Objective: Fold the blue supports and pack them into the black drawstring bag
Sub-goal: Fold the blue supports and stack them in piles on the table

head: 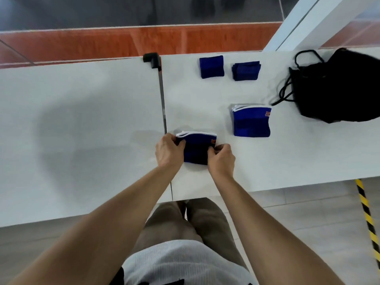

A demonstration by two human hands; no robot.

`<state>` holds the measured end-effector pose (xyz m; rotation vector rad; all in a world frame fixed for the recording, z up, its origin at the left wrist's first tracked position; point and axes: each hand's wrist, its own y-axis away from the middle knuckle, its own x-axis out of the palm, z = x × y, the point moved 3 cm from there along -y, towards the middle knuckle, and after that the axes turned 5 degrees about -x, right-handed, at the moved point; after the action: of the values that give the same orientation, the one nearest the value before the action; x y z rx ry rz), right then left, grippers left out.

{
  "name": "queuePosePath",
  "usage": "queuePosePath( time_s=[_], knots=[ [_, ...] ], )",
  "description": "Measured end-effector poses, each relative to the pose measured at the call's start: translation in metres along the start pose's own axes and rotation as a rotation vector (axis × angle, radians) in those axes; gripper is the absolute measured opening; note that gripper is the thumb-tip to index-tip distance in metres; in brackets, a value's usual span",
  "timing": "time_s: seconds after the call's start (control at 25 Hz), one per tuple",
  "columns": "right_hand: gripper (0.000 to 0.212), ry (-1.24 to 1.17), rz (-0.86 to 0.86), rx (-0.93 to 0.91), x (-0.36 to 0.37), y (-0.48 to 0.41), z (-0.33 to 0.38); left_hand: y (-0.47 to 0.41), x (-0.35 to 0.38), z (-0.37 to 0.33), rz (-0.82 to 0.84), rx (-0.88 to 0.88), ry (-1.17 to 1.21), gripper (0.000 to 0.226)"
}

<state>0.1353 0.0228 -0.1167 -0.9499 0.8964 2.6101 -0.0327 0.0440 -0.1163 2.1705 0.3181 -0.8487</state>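
A folded blue support with a white edge [197,147] lies on the white table [82,120] near its front edge. My left hand [167,151] grips its left side and my right hand [221,159] pinches its right side. Another folded blue support with a white edge [251,122] rests to the right. Two smaller dark blue folded supports [211,66] [246,70] sit at the back. The black drawstring bag [337,89] lies at the far right, its cords trailing left.
A seam with a black clamp [152,59] splits the table into two tops. Beyond the far edge is an orange floor strip [123,42]. A yellow-black striped tape [368,219] runs on the floor at the right.
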Motion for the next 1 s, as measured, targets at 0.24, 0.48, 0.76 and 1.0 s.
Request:
queuePosePath(
  time_s=[0.24,0.48,0.76,1.0],
  knots=[
    [0.029,-0.137,0.124,0.063,-0.009,0.011,-0.018,0.023,0.008,0.019,0.142,-0.109,-0.005,0.023],
    [0.021,-0.218,0.109,-0.181,-0.046,0.001,-0.014,0.046,0.015,-0.015,0.125,-0.036,0.128,0.023],
    [0.02,-0.181,0.062,-0.373,-0.118,-0.057,-0.013,0.071,0.053,-0.097,-0.017,0.178,0.201,0.017],
    [0.019,-0.081,0.042,-0.454,-0.159,-0.118,-0.025,0.073,0.097,-0.151,-0.057,0.196,0.127,0.015]
  ],
)
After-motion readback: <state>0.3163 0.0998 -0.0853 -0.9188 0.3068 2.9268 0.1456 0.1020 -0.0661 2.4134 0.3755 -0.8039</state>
